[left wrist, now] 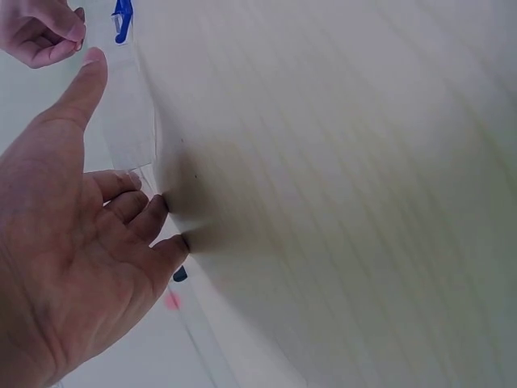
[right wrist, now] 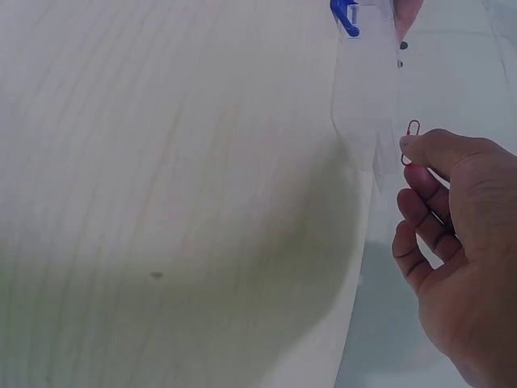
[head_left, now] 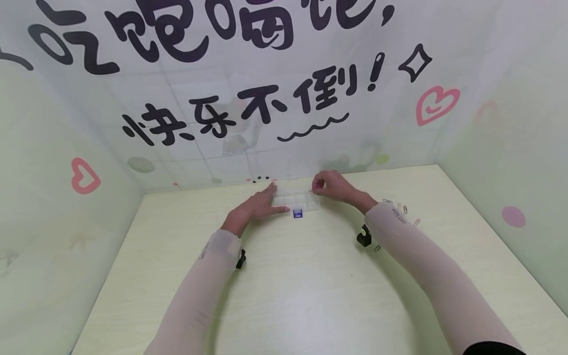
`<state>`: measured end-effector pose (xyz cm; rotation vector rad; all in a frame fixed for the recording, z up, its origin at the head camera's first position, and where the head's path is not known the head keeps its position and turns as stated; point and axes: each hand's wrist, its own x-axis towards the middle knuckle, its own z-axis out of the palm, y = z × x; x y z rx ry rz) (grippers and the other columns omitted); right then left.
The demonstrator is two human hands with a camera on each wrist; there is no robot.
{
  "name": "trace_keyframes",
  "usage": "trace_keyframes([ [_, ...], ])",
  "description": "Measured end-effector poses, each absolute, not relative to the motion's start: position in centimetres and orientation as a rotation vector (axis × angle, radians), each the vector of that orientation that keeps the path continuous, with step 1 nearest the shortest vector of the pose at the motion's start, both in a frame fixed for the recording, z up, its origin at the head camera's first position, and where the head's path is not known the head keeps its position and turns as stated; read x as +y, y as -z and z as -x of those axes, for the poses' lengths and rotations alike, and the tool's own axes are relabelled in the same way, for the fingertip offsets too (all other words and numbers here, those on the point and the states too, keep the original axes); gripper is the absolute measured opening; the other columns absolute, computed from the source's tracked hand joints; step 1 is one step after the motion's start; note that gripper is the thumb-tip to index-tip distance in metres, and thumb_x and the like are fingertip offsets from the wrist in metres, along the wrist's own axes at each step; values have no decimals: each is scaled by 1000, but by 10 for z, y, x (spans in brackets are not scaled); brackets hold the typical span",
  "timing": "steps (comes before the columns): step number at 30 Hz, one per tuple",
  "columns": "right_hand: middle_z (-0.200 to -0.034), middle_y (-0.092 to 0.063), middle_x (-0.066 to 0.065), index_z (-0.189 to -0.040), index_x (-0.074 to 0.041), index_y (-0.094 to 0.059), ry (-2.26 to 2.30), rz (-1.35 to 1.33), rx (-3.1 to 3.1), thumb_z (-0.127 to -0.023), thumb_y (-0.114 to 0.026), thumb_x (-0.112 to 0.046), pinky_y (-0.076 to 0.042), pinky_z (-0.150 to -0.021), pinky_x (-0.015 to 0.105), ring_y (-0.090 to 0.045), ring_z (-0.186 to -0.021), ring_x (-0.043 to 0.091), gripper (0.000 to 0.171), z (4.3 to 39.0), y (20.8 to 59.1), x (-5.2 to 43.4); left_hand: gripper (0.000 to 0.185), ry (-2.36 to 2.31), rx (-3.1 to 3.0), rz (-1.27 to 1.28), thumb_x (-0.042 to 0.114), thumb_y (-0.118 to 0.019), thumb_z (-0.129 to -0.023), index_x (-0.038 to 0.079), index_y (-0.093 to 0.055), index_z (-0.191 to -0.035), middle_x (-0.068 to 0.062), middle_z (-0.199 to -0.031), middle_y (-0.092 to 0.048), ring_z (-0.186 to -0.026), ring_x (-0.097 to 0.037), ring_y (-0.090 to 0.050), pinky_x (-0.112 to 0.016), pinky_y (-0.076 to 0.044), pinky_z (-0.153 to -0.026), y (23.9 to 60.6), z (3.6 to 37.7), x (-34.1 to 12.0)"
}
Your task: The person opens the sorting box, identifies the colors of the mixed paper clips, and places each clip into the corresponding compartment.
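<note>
A clear plastic compartment box [head_left: 296, 199] with a blue clasp [head_left: 297, 213] on its front lies near the back edge of the table. My left hand [head_left: 269, 201] rests on the box's left end, with straight fingers along the back and the thumb along the front. In the left wrist view the left hand [left wrist: 113, 174] brackets the box [left wrist: 129, 121]. My right hand [head_left: 317, 187] hovers at the box's right end. The right wrist view shows the right hand [right wrist: 408, 147] pinching a small paper clip [right wrist: 412, 132] beside the box [right wrist: 363, 97].
Several loose paper clips [head_left: 401, 209] lie on the pale wooden table [head_left: 301, 296] right of my right forearm. Walls covered in printed sheeting close in the table at the back and on both sides.
</note>
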<state>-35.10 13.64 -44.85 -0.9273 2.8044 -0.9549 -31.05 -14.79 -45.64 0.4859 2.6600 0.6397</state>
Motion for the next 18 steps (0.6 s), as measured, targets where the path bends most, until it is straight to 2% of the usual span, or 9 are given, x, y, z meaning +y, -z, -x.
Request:
trace_keyframes([
  [7,-92,-74,11,-97,0,-76,959,938,2798,-93,-77,-3,-57,-85,39,-66,-89,24,5,349,450,138,110,-637,2669,-506,63,-62,-100,1,-2,-169,-14,-178,-4,-163,-34,-14,-47,-16,-132,461,311,-148],
  [18,-96,-76,12,-98,1,-77,980,985,2780,-94,-77,-3,-58,-87,46,-68,-91,28,5,342,442,159,109,-630,2675,-529,62,-61,-101,0,-1,-169,-14,-178,-3,-163,-34,-14,-47,-16,-132,456,310,-148],
])
